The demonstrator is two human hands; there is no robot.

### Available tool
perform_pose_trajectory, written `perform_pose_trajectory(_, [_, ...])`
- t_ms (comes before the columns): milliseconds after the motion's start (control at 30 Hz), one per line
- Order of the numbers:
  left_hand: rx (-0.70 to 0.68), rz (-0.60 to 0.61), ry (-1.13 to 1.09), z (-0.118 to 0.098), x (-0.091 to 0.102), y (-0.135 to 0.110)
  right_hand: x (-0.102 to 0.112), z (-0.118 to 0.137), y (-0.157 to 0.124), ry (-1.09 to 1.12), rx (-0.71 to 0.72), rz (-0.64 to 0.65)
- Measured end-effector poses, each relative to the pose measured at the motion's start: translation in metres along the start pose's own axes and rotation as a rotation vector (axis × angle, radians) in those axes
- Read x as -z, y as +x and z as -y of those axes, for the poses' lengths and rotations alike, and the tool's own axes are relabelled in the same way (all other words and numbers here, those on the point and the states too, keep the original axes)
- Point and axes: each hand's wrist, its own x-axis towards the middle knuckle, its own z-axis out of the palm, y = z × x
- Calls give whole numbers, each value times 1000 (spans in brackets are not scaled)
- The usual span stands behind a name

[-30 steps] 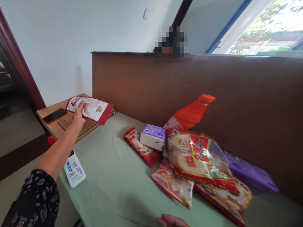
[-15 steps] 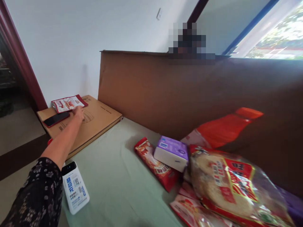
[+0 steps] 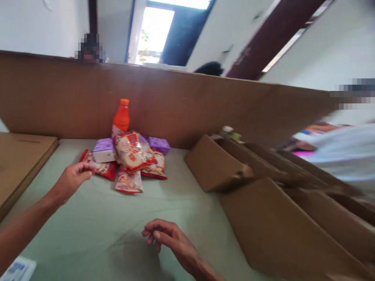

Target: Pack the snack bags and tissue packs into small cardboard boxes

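Note:
My left hand [image 3: 72, 178] hovers over the pale green table [image 3: 96, 230], fingers curled loosely with nothing in them, just left of a red snack packet [image 3: 102, 169]. My right hand [image 3: 168, 238] rests low near the table's front, fingers bent and empty. Behind the left hand lies a pile: a purple and white tissue pack [image 3: 104, 150], a clear bag of round rice crackers [image 3: 131, 150], more snack packets [image 3: 129, 182], a second purple pack [image 3: 158, 144] and an upright orange bottle [image 3: 121, 117].
A tall cardboard wall [image 3: 181, 105] runs along the table's far side. A flat cardboard box [image 3: 20, 160] lies at the left. Open cardboard boxes [image 3: 263, 195] fill the right. A white power bank [image 3: 17, 269] shows at bottom left. Other people sit beyond the wall.
The view swung right. My left hand left the red packet on the flat box and drew back over the table. My right hand has come into view.

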Motion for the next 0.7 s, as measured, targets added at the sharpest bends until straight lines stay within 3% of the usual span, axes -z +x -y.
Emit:
perform_pose_trajectory(100, [-182, 88, 180, 5, -48, -9, 34, 0, -32, -37, 92, -167])
perform_pose_trajectory(167, [-445, 106, 417, 19, -78, -14, 58, 5, -62, -197, 171, -290])
perform_pose_trajectory(267, [-897, 146, 807, 49, -114, -10, 89, 23, -109, -671, 408, -573])
perform_pose_trajectory(333, [-1015, 156, 914, 66, -132, 3, 108, 39, -136, -1013, 635, -831])
perform_pose_trajectory(433, [-1001, 147, 950, 81, -149, 28, 138, 62, -160, -1445, 813, -1163])
perform_pose_trajectory(533, [-937, 146, 962, 82, -157, 39, 172, 70, -166, -1751, 659, -1343])
perform_pose_trajectory(600, [-887, 147, 969, 80, -158, 33, 193, 65, -164, -1801, 556, -1335])
perform_pose_trajectory(700, [-808, 129, 949, 74, -155, 11, 209, 56, -164, -1642, 602, -1146])
